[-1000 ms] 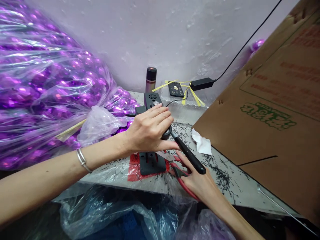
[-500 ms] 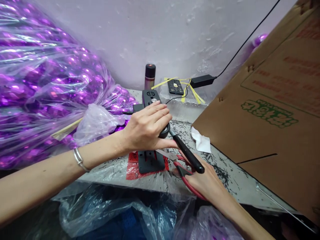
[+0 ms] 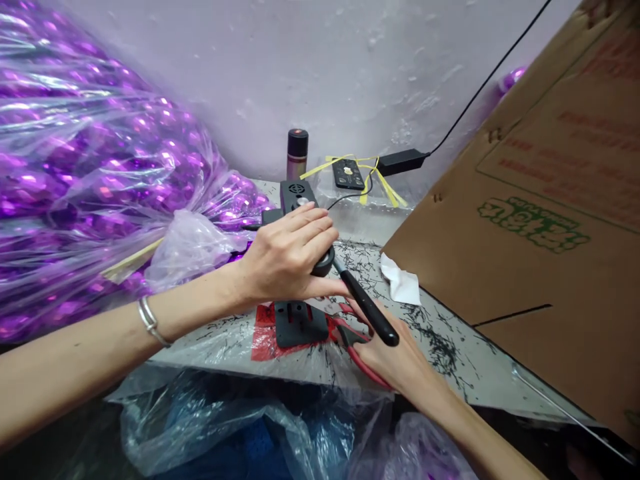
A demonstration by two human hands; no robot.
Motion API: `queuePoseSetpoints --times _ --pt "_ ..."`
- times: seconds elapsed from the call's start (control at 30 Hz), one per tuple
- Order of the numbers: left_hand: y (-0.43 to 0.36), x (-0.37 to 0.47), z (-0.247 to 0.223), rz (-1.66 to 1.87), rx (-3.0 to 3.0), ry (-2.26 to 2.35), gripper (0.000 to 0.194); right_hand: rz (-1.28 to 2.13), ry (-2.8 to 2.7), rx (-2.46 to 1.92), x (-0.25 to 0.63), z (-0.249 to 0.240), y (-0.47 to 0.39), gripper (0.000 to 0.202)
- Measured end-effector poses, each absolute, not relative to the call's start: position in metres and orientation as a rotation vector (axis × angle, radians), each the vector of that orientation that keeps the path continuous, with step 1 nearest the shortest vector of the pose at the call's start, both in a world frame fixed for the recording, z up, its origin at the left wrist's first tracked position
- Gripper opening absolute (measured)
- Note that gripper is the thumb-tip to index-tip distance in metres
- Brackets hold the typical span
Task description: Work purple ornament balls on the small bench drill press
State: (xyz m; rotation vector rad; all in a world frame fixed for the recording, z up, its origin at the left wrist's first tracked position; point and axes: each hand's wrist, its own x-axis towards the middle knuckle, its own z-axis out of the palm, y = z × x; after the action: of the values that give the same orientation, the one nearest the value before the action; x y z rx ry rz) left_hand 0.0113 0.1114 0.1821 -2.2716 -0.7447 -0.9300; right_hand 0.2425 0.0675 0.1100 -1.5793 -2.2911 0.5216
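My left hand (image 3: 293, 253) lies over the top of a black bench device (image 3: 297, 191), its fingers together and its thumb reaching right. Whether it grips anything underneath is hidden. My right hand (image 3: 390, 347) is closed on red-handled scissors (image 3: 367, 365), whose blades point left under my left hand. Between the hands a black lever handle (image 3: 370, 308) slopes down to the right, passing over my right hand. The device's dark base plate (image 3: 301, 325) rests on red tape (image 3: 263, 333) below my left hand.
Purple shiny balls in a clear bag (image 3: 125, 153) fill the left. A cardboard box (image 3: 540, 200) leans at the right. Behind are a dark-capped bottle (image 3: 297, 153), a phone (image 3: 349, 173) and a power adapter (image 3: 401, 162). White paper (image 3: 401, 280) and black scraps (image 3: 443, 353) lie right of the device.
My right hand and the scissors have moved slightly left, bringing the blades further under my left hand. My left hand stays on the device. The whole view has shifted a little.
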Motion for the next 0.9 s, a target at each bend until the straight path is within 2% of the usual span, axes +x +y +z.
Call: queuePoseSetpoints --times 0.17,0.33,0.9 --pt "0.112 0.012 0.181 -0.958 -2.281 -0.753 0.061 0.487 -2.265 -1.629 0.252 0.11 0.068 0.058" --pt "0.112 0.013 0.182 -0.957 -2.265 -0.732 0.065 0.459 -2.355 -1.606 0.247 0.113 0.071 0.063" --pt "0.111 0.012 0.183 -0.926 -2.249 -0.748 0.061 0.82 -2.262 -1.58 0.262 0.118 0.078 0.057"
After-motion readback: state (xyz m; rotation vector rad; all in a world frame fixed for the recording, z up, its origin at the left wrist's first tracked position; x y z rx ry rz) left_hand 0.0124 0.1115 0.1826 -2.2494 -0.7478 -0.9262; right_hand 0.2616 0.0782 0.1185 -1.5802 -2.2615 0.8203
